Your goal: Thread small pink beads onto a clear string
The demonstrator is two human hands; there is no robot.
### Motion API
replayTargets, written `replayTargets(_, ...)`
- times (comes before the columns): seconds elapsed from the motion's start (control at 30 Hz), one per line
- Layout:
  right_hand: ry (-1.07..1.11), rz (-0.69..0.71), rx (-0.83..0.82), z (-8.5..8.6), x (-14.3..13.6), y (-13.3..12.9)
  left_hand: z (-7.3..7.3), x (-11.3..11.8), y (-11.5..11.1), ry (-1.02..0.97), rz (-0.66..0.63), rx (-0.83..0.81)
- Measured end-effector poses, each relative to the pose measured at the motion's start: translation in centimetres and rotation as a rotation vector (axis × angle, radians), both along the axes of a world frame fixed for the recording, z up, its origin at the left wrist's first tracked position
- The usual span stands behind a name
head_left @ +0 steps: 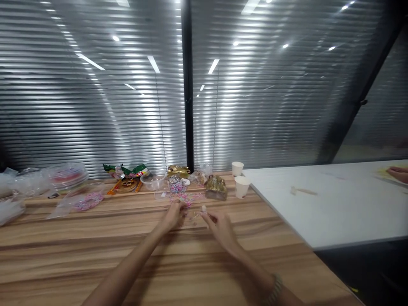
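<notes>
My left hand (174,216) rests low over the wooden table (127,255), its fingers pressed together beside a scatter of pink and white bits (188,197); whatever it pinches is too small to name. Across from it, my right hand (220,227) has thumb and fingertips closed near a small pale round piece (204,208), and blur hides whether they grip it. Small brownish crumbs (194,217) lie between the hands. Behind them stand a clear bag of colourful bits (177,185) and a gold foil package (216,188).
Two paper cups (237,168) (242,187) stand right of the foil. A clear bowl (153,182), green snack bag (127,171), stacked lids (67,175) and plastic bags are at left. A white table (334,212) adjoins; another person's hand (398,173) is far right.
</notes>
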State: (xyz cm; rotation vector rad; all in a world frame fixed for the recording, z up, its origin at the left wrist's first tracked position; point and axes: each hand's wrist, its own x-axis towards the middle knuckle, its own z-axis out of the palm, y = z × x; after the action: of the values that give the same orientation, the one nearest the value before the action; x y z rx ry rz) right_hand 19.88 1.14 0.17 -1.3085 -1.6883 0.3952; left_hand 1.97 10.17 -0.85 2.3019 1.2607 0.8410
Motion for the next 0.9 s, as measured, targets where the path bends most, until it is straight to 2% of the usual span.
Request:
replayTargets(0.1,0.1,0.004,-0.037,0.4,0.2,0.1,0.1,0.1,1.3,0.017,-0.021,-0.025)
replayTargets(0.3,0.264,0.076,-0.108,0.4,-0.1,0.3,-0.1,0.0,1.9,0.034,-0.049,-0.061)
replayTargets(0.43,0.54,0.233,-0.176,-0.2,-0.3,0.8,-0.2,0.2,1.1,-0.007,-0.012,-0.064)
replayTargets(0.53,0.599,0.373,-0.24,-0.4,-0.5,1.0,0.4,0.2,-1.4,-0.073,0.004,-0.06)
replayTargets(0.73,0.433,0.407,-0.244,-0.2,-1.3,-0.5,1.1,-0.5,-8.9,-0.459,-0.034,-0.279)
replayTargets(0.8,0.342,0.455,-0.249,-0.1,-1.8,-1.3,0.9,-0.5,-10.4,-0.548,-0.022,-0.32)
replayTargets(0.9,0.244,0.457,-0.242,-0.1,-2.4,-2.1,0.6,-0.5,-11.4,-0.609,-0.005,-0.347)
